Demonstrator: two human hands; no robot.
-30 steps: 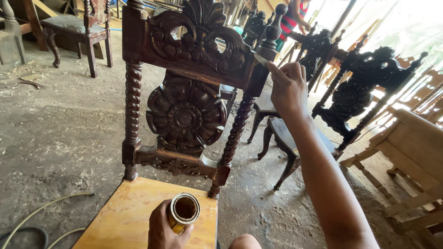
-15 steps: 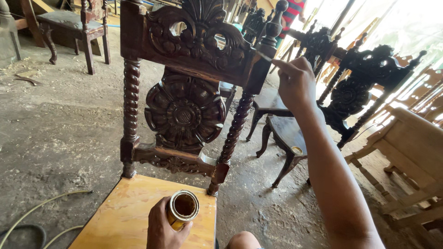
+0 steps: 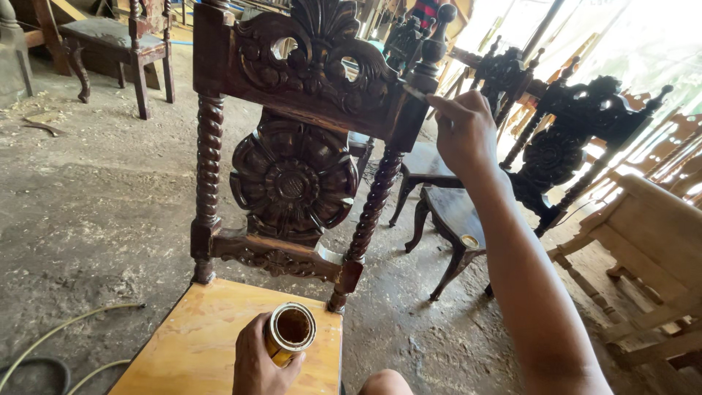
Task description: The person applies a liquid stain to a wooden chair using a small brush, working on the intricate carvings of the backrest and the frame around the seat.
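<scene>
With the can [image 3: 290, 333] gripped upright in the left hand [image 3: 257, 360], the brush [image 3: 414, 93], pinched in the right hand [image 3: 465, 133], is best drawn lightly along the chair [image 3: 307, 88] carving.

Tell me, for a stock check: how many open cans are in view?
2: one can gripped in the left hand over the pale seat; a small one on the dark stool right. Others may be hidden.
</scene>
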